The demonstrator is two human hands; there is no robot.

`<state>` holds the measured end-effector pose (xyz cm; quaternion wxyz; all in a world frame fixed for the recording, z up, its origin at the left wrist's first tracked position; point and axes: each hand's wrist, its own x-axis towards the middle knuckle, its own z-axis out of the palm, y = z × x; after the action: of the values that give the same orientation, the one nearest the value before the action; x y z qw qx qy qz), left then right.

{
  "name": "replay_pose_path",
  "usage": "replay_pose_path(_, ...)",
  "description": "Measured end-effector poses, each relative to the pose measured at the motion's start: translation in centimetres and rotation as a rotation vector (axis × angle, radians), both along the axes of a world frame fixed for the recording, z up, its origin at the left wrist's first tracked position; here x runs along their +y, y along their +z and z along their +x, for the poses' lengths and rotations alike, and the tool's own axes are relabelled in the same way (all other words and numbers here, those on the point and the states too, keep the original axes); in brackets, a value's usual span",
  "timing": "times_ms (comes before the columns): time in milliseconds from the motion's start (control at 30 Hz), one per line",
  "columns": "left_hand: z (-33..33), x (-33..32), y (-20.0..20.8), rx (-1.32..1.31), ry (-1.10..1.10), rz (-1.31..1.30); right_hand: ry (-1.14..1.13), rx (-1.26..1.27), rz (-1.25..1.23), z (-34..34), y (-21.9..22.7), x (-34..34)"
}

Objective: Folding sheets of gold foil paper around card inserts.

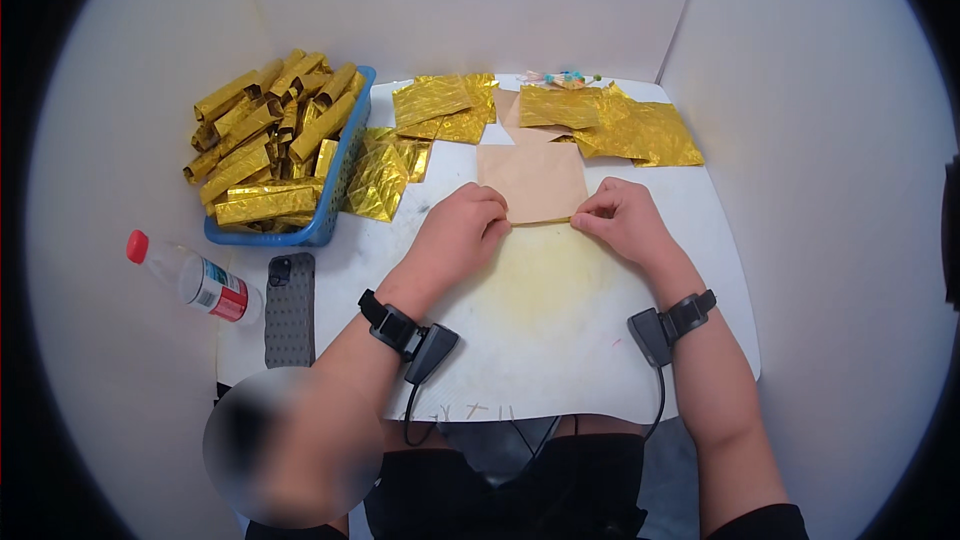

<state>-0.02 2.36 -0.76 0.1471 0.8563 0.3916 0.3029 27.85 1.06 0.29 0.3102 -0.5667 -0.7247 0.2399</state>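
**Paper [533, 180] held at both near corners**

On the desk [560, 350], the fingers of our left hand [460, 230] pinch its near left corner, those of our right hand [627, 223] the near right. A basket [346, 165] stands left.

Sheet [533, 180]: smooth brown paper, matt. Foils [430, 105]: metallic gold, glossy, creased. Rolls [240, 172]: same shiny gold, lightly wrinkled. Basket [325, 225]: blue plastic, slight sheen. Bottle [205, 282]: clear glossy plastic; cap [137, 246], red plastic. Phone [290, 325]: dark matt back, bumpy. Table [540, 360]: smooth white. Shorts [600, 480]: black cloth, matt.
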Motion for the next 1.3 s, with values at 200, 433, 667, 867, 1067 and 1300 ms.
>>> replay_pose_path(200, 0.7, 0.2, -0.8, -0.017, 0.159, 0.080, -0.107, -0.073, 0.019, -0.7, -0.2, 0.2)
replay_pose_path(433, 0.8, 0.1, -0.9, -0.003, 0.254, -0.046, -0.163, -0.151, -0.047, -1.2, -0.2, 0.4)
replay_pose_path(667, 0.7, 0.0, -0.7, 0.010, 0.303, 0.097, -0.255, -0.229, -0.055, -2.0, 0.0, 0.6)
replay_pose_path(867, 0.1, 0.4, -0.4, -0.055, -0.058, 0.161, -0.279, -0.237, -0.134, -0.8, 0.8, 0.7)
replay_pose_path(1067, 2.1, -3.7, 3.0, 0.231, -0.350, -0.356, -0.071, 0.040, -0.127, 1.7, -1.0, 0.7)
replay_pose_path(1300, 2.4, -4.2, 0.9, 0.083, -0.307, 0.076, 0.065, 0.227, -0.156, 2.0, -0.8, 0.4)
